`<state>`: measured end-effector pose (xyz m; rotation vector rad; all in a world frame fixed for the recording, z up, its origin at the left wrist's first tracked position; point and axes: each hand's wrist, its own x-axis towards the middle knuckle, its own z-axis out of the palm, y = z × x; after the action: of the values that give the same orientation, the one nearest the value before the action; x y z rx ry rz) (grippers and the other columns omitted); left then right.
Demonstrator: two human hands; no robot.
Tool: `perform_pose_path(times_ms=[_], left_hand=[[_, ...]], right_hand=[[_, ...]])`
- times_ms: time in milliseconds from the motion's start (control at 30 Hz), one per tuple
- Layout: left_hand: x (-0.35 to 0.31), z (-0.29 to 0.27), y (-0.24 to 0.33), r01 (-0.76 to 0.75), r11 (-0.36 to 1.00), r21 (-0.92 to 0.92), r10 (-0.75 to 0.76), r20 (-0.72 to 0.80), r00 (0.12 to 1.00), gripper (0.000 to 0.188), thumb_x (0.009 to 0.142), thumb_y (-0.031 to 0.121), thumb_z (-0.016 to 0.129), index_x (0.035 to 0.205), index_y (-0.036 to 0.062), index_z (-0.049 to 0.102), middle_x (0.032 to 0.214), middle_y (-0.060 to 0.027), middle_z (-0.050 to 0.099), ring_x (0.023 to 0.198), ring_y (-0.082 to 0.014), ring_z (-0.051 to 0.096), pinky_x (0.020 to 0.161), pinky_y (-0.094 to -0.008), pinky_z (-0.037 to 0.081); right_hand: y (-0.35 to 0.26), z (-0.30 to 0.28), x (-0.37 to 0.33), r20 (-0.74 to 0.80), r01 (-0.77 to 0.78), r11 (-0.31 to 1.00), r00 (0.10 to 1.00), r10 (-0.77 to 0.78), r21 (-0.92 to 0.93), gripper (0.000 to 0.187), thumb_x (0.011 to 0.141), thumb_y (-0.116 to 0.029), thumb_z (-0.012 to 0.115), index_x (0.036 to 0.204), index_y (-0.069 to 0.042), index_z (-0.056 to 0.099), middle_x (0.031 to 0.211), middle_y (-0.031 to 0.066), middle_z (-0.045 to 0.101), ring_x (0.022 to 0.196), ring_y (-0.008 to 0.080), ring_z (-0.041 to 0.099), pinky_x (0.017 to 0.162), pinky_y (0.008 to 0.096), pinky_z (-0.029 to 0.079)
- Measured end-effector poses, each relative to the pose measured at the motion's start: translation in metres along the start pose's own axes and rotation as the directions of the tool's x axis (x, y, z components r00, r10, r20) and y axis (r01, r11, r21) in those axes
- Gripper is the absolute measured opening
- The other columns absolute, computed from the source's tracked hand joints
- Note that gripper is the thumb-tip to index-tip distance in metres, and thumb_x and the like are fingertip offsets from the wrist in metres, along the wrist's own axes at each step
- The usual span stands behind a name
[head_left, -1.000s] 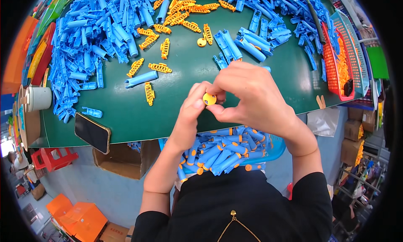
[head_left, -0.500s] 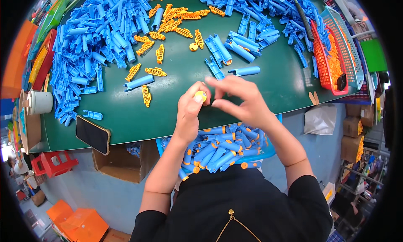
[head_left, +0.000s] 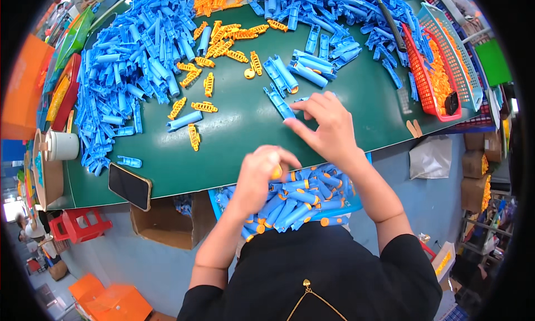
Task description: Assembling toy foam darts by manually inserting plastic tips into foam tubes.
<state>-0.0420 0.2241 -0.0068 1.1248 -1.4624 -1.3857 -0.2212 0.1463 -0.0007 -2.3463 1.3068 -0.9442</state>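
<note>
Over the bin's far edge, my left hand point(head_left: 261, 177) is curled round a small piece. Only its round yellow-orange end point(head_left: 276, 172) shows; the rest is hidden by the fingers. My right hand point(head_left: 326, 129) is above the green table, thumb and fingers apart with nothing held. Its fingertips are at the near end of a blue half shell point(head_left: 278, 101); whether they touch it I cannot tell. Beyond lie more blue shells point(head_left: 281, 74) and a small yellow disc point(head_left: 249, 73). Below my hands, a blue bin point(head_left: 356, 203) holds blue tubes point(head_left: 292, 212) with orange ends.
Orange ladder-shaped pieces point(head_left: 208, 84) lie scattered mid-table. Large heaps of blue parts point(head_left: 120, 78) cover the far left and far right. A phone point(head_left: 129, 186) and white mug point(head_left: 62, 145) sit at left. A red basket point(head_left: 415, 70) of orange parts stands at right.
My left hand has moved down toward the bin with the yellow-ended piece. My right hand has separated from it, fingers now beside the blue half shell. The view has shifted slightly.
</note>
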Motion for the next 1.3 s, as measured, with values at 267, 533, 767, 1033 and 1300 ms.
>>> perform_pose_path(times_ms=[267,533,767,1033,1300], left_hand=[[0.013,-0.008,0.033,-0.139,0.985,0.105,0.083,0.416,0.906,0.046,0.099,0.037,0.040,0.104,-0.0012,0.065,0.088,-0.0128,0.067,0.092,-0.0302,0.062,0.089,-0.0377,0.046],[0.060,-0.039,0.048,-0.155,0.777,0.610,0.082,0.146,0.986,0.015,0.092,0.011,0.056,0.093,0.0009,0.066,0.075,-0.0114,0.063,0.069,-0.0217,0.063,0.066,-0.0327,0.049],[0.090,0.001,0.024,-0.384,0.625,0.679,0.357,0.188,0.915,0.020,0.081,0.006,0.066,0.101,0.0045,0.062,0.093,-0.0094,0.061,0.089,-0.0284,0.056,0.080,-0.0393,0.047],[0.136,0.030,0.010,-0.438,0.176,0.882,0.456,0.321,0.830,0.026,0.078,0.013,0.068,0.102,0.0069,0.061,0.096,-0.0078,0.057,0.094,-0.0259,0.053,0.081,-0.0380,0.046],[0.161,0.004,0.015,-0.521,0.032,0.853,0.470,0.447,0.761,0.029,0.074,0.006,0.071,0.100,0.0088,0.059,0.095,-0.0063,0.059,0.095,-0.0257,0.054,0.082,-0.0381,0.045]], right_hand=[[0.019,0.027,0.089,0.037,0.242,0.970,0.970,-0.242,-0.011,0.013,0.080,-0.016,0.071,0.092,-0.010,0.071,0.084,0.0041,0.060,0.086,0.0239,0.054,0.075,0.0366,0.046],[0.041,0.021,0.112,0.035,0.359,0.929,0.933,-0.357,-0.091,0.015,0.074,-0.019,0.076,0.085,-0.010,0.073,0.087,0.0023,0.061,0.091,0.0243,0.054,0.080,0.0352,0.046],[0.057,-0.073,0.030,-0.020,-0.074,0.988,0.997,0.077,0.138,0.020,0.075,-0.012,0.073,0.093,-0.003,0.071,0.082,0.0019,0.067,0.075,0.0071,0.057,0.058,0.0238,0.038],[0.081,-0.068,-0.039,-0.167,-0.156,0.960,0.979,0.119,-0.231,0.021,0.072,-0.010,0.072,0.093,-0.005,0.070,0.084,0.0047,0.063,0.082,0.0182,0.058,0.068,0.0313,0.046],[0.089,-0.059,-0.045,-0.159,-0.180,0.980,0.974,0.164,-0.089,0.026,0.074,-0.015,0.076,0.099,-0.007,0.071,0.087,0.0054,0.060,0.088,0.0232,0.054,0.079,0.0341,0.046]])
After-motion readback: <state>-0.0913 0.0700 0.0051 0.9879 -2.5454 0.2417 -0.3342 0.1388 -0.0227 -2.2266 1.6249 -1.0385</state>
